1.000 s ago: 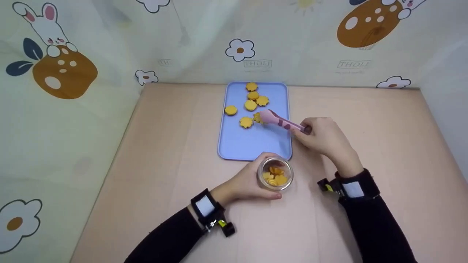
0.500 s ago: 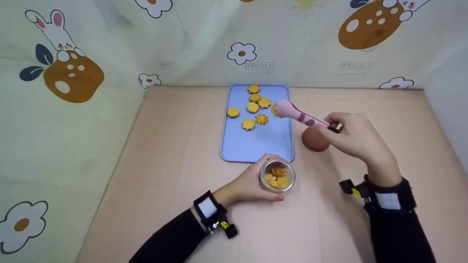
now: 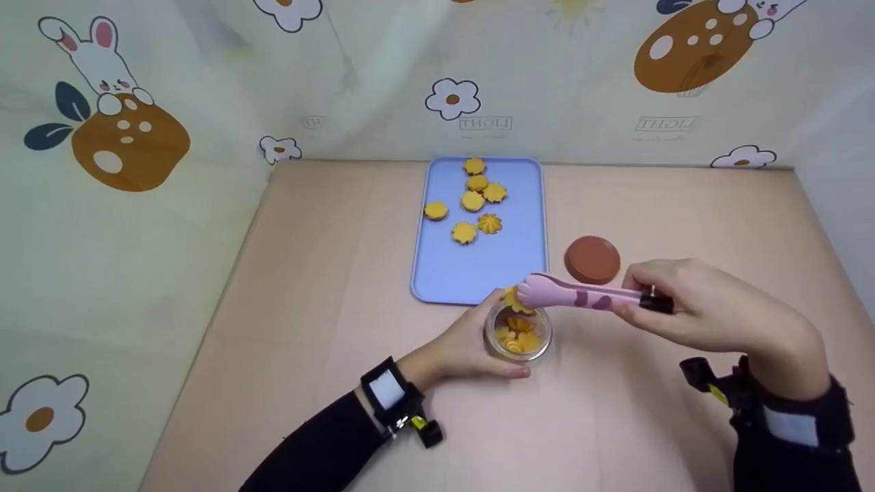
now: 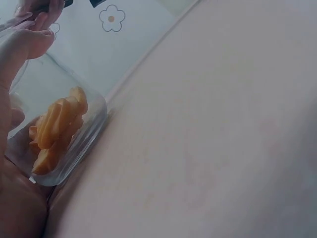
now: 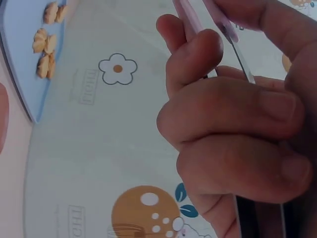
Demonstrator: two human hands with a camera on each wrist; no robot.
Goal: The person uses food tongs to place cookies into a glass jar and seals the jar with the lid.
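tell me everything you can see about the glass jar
The glass jar is small, round and clear, standing upright and open on the tan table, just in front of the blue tray's near edge. Several orange cookies lie inside it. The left hand grips its side. The pink tongs, held by the right hand, hold another cookie over its mouth. A brown lid lies apart to its right.

Tong-held cookie above open jar
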